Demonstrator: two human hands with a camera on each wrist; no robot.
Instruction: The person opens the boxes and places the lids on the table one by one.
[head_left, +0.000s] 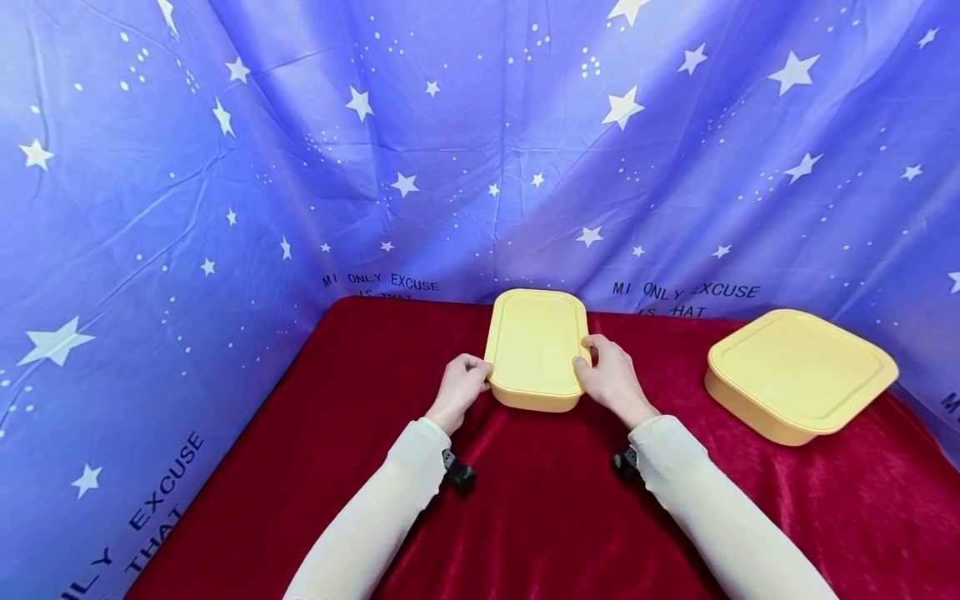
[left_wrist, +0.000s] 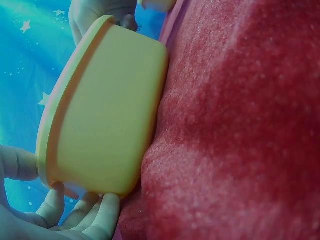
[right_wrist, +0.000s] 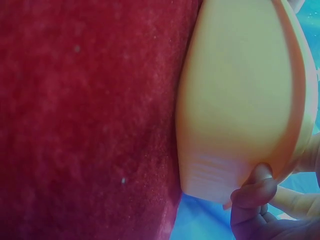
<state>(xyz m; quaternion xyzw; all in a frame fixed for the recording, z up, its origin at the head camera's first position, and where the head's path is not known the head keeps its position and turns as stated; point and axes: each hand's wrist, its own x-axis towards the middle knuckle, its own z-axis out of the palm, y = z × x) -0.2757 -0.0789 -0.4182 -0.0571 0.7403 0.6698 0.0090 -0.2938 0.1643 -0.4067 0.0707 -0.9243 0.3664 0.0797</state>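
Observation:
A yellow lidded food container (head_left: 536, 346) sits on the red cloth, its lid (head_left: 537, 337) in place. At its near left corner my left hand (head_left: 461, 389) grips the edge; the left wrist view shows the thumb (left_wrist: 20, 163) against the lid's rim and the fingertips (left_wrist: 109, 205) along the container's side. My right hand (head_left: 613, 379) holds the right edge, thumb over the lid. Curled fingers (right_wrist: 257, 192) press under that rim in the right wrist view, where the container's smooth end wall (right_wrist: 230, 95) faces the camera.
To the right stands a second, larger-looking yellow container (head_left: 802, 375) with a lid. Red velvety cloth (head_left: 300, 467) covers the table. A blue curtain (head_left: 487, 150) with white stars hangs behind and to the left, close to the table's edges.

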